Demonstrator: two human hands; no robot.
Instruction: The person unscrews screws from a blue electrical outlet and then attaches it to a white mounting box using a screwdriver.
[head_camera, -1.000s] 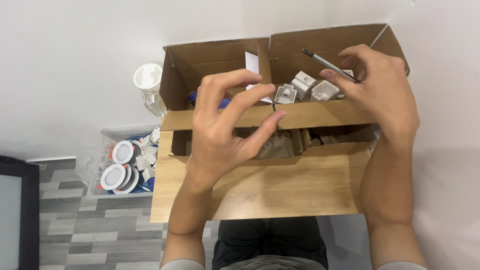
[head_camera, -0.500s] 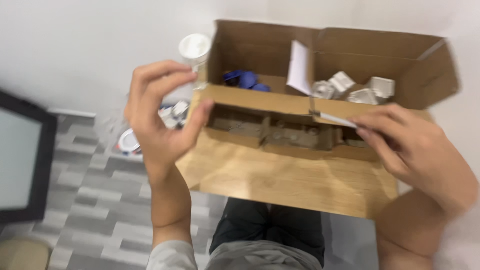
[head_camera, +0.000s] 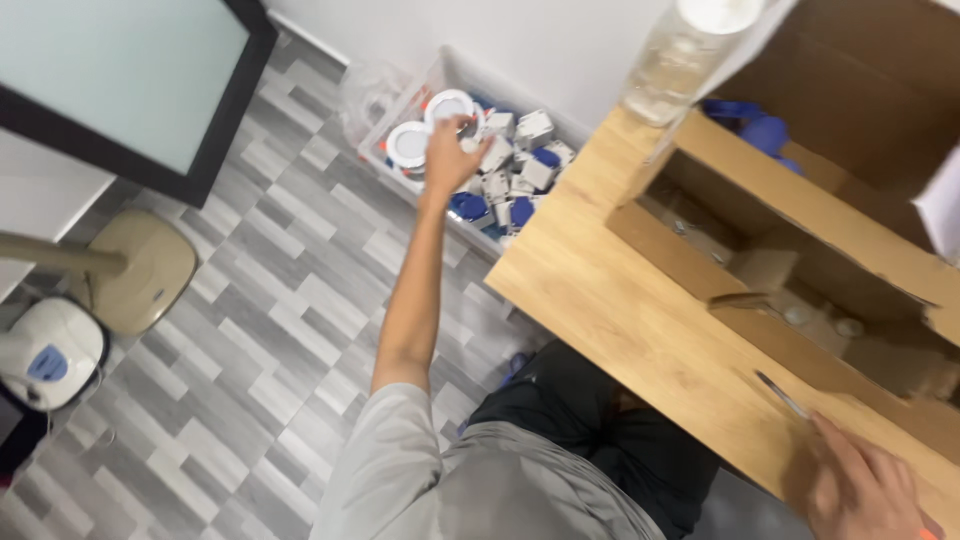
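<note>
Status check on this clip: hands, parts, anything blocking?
Left hand down in floor bin, on a round white fitting. Right hand on desk, holding thin tool. Nothing blocking.

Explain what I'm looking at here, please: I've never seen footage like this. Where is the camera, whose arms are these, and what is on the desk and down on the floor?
There is no machine here. A person wears one camera on the head, so the single view looks down along their own body and arms.

The left hand is stretched far down to a clear plastic bin on the grey floor. The bin holds round white light fittings and small white and blue parts. The fingers are at the round fittings; whether they grip one cannot be told.

The right hand rests at the near edge of the wooden desk, beside a thin pen-like tool; whether it touches the tool is unclear.

On the desk stands an open cardboard box with compartments, and a clear plastic bottle beside it. A dark-framed panel stands at the upper left.
</note>
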